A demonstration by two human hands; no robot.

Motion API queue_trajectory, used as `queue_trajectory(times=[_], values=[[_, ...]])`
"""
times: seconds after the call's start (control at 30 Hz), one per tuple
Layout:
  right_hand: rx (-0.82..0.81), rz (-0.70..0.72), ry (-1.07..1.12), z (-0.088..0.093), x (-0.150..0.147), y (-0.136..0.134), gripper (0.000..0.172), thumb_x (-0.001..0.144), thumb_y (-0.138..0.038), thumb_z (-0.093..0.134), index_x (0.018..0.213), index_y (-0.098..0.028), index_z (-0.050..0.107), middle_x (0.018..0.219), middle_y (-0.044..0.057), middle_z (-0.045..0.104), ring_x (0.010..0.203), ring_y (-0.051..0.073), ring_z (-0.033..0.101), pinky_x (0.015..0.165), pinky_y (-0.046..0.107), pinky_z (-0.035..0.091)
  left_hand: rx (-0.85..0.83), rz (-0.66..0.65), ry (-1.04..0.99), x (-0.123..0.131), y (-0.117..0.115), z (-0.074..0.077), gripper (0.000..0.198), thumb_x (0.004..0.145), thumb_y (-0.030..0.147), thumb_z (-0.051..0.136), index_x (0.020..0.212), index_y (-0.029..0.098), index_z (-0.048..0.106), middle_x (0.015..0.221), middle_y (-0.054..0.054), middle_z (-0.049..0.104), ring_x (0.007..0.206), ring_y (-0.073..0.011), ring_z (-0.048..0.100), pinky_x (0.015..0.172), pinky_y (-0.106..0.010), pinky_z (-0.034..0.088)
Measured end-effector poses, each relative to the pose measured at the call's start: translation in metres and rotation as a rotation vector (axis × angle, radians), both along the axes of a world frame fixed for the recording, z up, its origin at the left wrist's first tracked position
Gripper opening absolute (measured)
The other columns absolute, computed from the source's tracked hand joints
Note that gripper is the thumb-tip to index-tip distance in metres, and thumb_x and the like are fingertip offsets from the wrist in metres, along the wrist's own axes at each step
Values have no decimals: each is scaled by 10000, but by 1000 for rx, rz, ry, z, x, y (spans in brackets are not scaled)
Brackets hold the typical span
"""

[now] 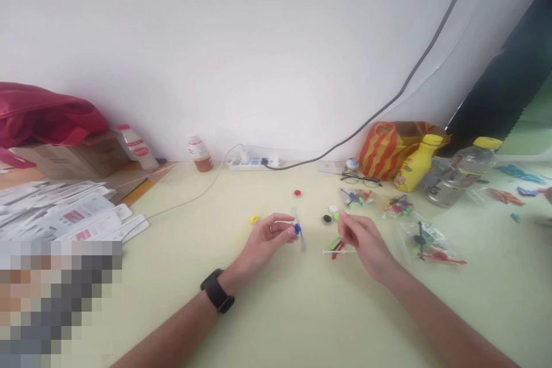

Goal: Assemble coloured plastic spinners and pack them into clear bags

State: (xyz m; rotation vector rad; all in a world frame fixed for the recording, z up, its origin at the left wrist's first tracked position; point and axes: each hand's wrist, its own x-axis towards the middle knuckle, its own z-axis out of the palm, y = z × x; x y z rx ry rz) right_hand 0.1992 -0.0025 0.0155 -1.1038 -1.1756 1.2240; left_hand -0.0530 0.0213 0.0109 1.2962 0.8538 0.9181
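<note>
My left hand (276,234), with a ring on one finger, pinches a blue plastic spinner (297,229) by its hub. The spinner's long arms are blurred. My right hand (361,238) is closed at the fingertips, and whatever it may hold is hidden. Below its fingers lie a white arrow pointer (334,251), a red pointer (335,255) and a green one (332,242). Close to the fingertips are a black round cap (326,219), a white cap (333,208) and a green cap (336,217). A yellow arrow spinner (253,219) rests left of my left hand.
A red cap (297,192) lies farther back. Bagged spinners (431,244) sit on the right, before a yellow bottle (417,164), a large clear bottle (463,172) and glasses (361,179). A power strip (254,163) lines the wall. Flat white packets (77,215) are heaped left.
</note>
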Motion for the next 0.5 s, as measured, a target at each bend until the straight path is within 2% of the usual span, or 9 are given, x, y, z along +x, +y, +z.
queue_trajectory(times=[0.1,0.17,0.33,0.4,0.5], values=[[22,-79,-126,0,14,10,557,887,-655,653,590,-194,556,601,-18,435,593,137,374,573,289,321,-44,14,11,-3,3,-1,363,905,431,763,1170,191,699,1115,-107,765,1018,-230,724,998,-409,538],[49,-74,-251,0,23,15,511,928,-624,605,649,-197,590,617,-18,459,605,145,414,585,286,345,-71,50,19,-5,4,-2,378,897,436,771,1182,196,712,1165,-106,753,1049,-238,722,1029,-418,527],[182,127,-741,-3,39,20,276,961,-431,590,841,-215,712,806,25,655,723,187,568,664,307,423,-114,72,-31,-10,8,0,422,879,421,794,1238,215,711,1142,-93,764,1084,-257,726,1090,-449,496],[200,187,-856,-4,42,18,226,958,-369,583,890,-226,744,882,39,692,763,198,611,695,314,452,-134,80,-63,-10,10,1,402,880,416,796,1215,205,728,1159,-98,767,1099,-259,724,1115,-446,480],[203,249,-932,-6,42,16,237,962,-318,556,843,-231,741,887,40,693,799,202,646,717,310,478,-188,111,-119,-9,11,4,362,901,421,771,1161,170,758,1198,-126,760,1135,-275,715,1136,-434,471]])
